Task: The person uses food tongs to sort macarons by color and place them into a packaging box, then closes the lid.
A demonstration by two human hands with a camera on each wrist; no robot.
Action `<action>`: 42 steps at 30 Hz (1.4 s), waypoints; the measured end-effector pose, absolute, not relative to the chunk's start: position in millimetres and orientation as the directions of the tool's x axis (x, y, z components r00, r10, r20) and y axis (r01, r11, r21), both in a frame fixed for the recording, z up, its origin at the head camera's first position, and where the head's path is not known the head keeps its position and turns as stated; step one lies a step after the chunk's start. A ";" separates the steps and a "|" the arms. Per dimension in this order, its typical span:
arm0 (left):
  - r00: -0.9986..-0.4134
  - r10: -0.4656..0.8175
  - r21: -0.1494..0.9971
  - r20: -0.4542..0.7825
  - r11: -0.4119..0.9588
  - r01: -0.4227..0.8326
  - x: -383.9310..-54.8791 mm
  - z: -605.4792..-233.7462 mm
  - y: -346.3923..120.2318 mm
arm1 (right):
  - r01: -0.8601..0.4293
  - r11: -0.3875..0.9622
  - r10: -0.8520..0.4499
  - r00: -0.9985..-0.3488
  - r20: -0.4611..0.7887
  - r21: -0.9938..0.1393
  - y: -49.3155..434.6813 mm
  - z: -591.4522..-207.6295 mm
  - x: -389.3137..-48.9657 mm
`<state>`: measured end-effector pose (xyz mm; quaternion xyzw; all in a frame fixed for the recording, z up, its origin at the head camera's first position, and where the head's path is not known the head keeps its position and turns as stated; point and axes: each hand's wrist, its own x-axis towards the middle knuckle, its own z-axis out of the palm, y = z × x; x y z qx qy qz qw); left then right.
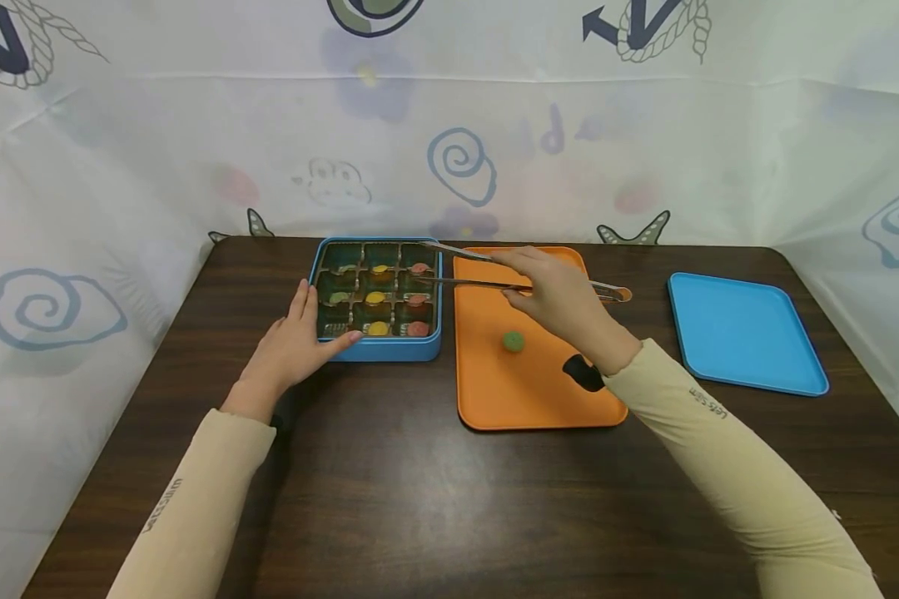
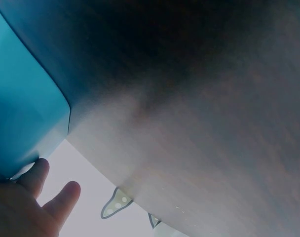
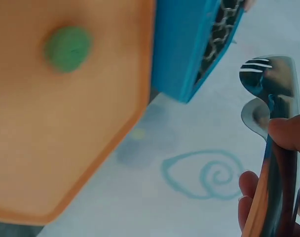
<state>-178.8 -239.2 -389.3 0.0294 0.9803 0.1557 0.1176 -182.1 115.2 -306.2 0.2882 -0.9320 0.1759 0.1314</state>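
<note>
So, we've 8 pcs (image 1: 375,298) in blue box (image 1: 374,351), prob. 1 left: green pc (image 1: 513,341) on orange tray (image 1: 494,391). Our R hand (image 1: 558,295) grips tongs (image 3: 281,190), tips apart; L hand (image 1: 288,345) spread against blue box.

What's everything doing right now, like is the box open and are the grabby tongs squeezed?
Blue box: open on top, coloured pieces in its compartments
Tongs: spread apart, pinching nothing
Green piece: lying loose on the orange tray
Orange tray: flat
Blue tray: flat
Left hand: resting against the box
Right hand: gripping the tongs
</note>
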 end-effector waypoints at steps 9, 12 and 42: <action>-0.971 0.096 0.309 -0.221 0.951 0.023 -179.0 -390.7 -239.7 | -0.514 0.817 -0.451 -0.852 0.266 -0.260 162.3 -329.1 -167.7; -0.971 0.096 0.311 -0.221 0.950 0.023 -179.0 -390.9 -239.1 | -0.507 0.821 -0.452 -0.858 0.243 -0.262 171.8 -335.3 -164.8; -0.971 0.084 0.301 -0.225 0.953 0.013 -177.7 -387.7 -238.5 | -0.541 0.796 -0.512 -0.841 0.174 -0.273 199.5 -367.4 -153.5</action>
